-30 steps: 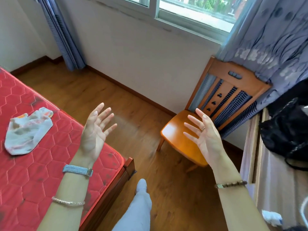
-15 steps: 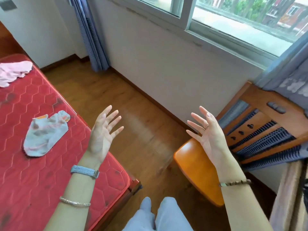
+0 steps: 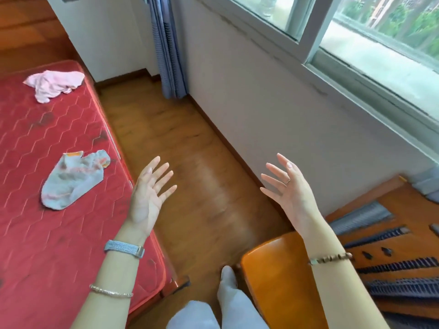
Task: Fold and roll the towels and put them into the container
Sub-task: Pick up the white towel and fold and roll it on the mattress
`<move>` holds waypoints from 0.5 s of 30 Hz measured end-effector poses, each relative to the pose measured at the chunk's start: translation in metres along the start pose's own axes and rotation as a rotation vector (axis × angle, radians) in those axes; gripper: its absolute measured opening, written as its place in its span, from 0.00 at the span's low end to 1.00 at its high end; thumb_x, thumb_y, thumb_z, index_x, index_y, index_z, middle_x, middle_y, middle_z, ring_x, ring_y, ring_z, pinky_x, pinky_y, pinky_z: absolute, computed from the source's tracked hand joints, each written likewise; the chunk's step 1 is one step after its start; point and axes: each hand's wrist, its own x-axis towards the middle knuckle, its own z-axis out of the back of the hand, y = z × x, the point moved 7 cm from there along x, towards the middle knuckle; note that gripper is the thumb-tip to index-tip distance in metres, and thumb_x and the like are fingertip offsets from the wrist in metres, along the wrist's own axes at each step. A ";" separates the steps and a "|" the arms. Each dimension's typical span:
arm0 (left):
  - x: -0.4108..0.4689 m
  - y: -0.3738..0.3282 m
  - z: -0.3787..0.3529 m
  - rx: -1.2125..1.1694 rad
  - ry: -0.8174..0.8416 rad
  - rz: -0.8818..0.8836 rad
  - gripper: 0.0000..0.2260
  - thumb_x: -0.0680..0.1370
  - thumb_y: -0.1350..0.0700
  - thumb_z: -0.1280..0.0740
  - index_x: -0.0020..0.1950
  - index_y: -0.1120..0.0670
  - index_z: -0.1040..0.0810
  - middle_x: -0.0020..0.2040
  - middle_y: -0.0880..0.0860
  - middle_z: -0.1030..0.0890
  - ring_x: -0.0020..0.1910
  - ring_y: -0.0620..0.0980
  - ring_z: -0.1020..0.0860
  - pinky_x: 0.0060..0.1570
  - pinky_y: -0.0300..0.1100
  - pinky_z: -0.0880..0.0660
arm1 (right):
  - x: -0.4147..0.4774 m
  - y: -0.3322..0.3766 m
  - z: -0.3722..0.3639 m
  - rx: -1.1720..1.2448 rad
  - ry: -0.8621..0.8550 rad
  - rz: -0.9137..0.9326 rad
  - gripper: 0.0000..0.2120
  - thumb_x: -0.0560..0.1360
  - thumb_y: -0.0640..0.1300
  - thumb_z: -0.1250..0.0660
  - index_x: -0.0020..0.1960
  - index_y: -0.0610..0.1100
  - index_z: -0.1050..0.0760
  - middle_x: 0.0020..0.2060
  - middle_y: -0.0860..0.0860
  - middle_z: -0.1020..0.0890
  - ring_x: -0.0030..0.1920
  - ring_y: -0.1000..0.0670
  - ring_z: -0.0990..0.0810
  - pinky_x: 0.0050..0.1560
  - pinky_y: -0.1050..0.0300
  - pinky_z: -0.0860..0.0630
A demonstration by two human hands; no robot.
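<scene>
A crumpled pale blue towel with pink and orange marks lies on the red mattress, left of my left hand. Farther back on the mattress lies a crumpled pink towel. My left hand is raised over the mattress edge, palm facing me, fingers spread, holding nothing. My right hand is raised above the wooden floor with spread fingers, also holding nothing. No container is in view.
An orange wooden chair stands at the lower right, under my right forearm. A white wall with a window runs along the right. A blue curtain hangs in the far corner. Wooden floor lies between bed and wall.
The view has swung left and down: the pink towel and more mattress have come into view, the chair has slid to the lower right. Both hands stay raised and spread.
</scene>
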 end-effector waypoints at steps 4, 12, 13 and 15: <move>0.012 0.004 -0.019 -0.054 -0.078 -0.029 0.19 0.84 0.48 0.45 0.74 0.48 0.29 0.70 0.53 0.23 0.68 0.51 0.24 0.68 0.59 0.29 | 0.043 0.018 -0.004 -0.052 0.112 0.000 0.16 0.83 0.55 0.44 0.68 0.58 0.29 0.64 0.51 0.21 0.61 0.49 0.19 0.64 0.40 0.24; 0.035 -0.015 0.006 -0.099 -0.262 -0.097 0.19 0.85 0.48 0.47 0.74 0.48 0.30 0.70 0.53 0.24 0.70 0.52 0.25 0.67 0.58 0.29 | 0.111 0.029 -0.060 -0.070 0.316 -0.045 0.16 0.82 0.54 0.43 0.69 0.58 0.28 0.65 0.50 0.21 0.62 0.47 0.19 0.65 0.38 0.26; 0.039 -0.019 0.011 -0.103 -0.280 -0.105 0.19 0.85 0.48 0.47 0.74 0.48 0.30 0.70 0.53 0.24 0.70 0.52 0.25 0.67 0.57 0.28 | 0.118 0.031 -0.069 -0.070 0.336 -0.050 0.16 0.82 0.54 0.43 0.69 0.58 0.28 0.65 0.50 0.21 0.62 0.47 0.19 0.65 0.37 0.26; 0.049 -0.026 0.024 -0.111 -0.323 -0.114 0.19 0.84 0.47 0.46 0.75 0.48 0.30 0.70 0.52 0.23 0.70 0.51 0.25 0.66 0.56 0.28 | 0.134 0.033 -0.090 -0.072 0.376 -0.058 0.16 0.82 0.54 0.43 0.69 0.58 0.28 0.65 0.50 0.21 0.62 0.47 0.19 0.65 0.37 0.26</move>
